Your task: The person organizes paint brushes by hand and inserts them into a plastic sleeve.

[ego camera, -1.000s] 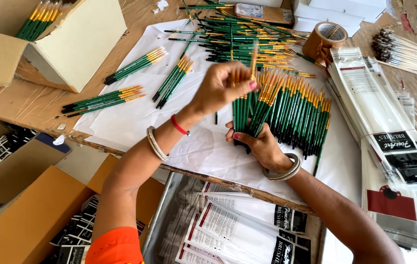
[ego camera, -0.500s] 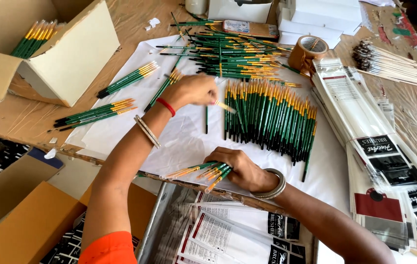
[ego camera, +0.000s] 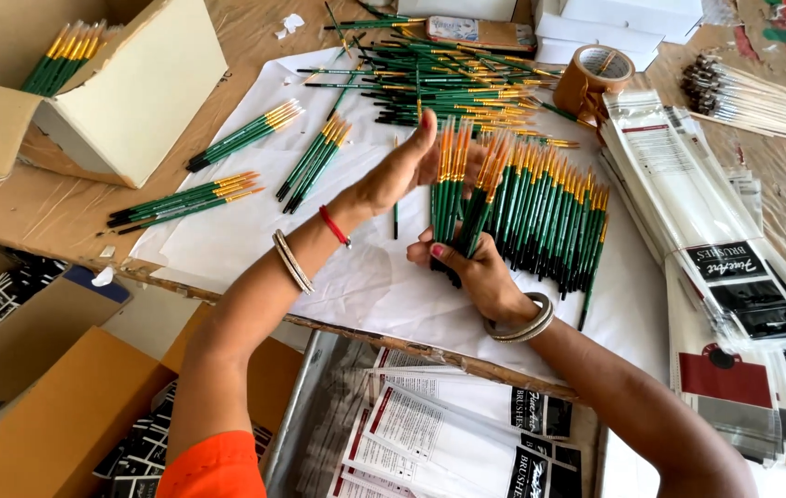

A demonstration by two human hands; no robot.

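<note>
My right hand (ego camera: 471, 267) grips a small bundle of green-handled paintbrushes (ego camera: 463, 184) by their lower ends, tips upward, over the middle of the white paper sheet (ego camera: 227, 240). My left hand (ego camera: 402, 171) is open, fingers extended, its palm set against the bundle's upper part. Just right of the bundle lies the row of brushes (ego camera: 559, 221); a loose heap (ego camera: 448, 78) sits toward the paper's far edge, and sorted groups (ego camera: 185, 198) toward its left edge. Packaging sleeves (ego camera: 688, 184) lie along the tabletop's right side. Risk, as I judge it: the fanned bundle may slip through a loose grip and scatter into the row, mixing counted brushes with uncounted.
</note>
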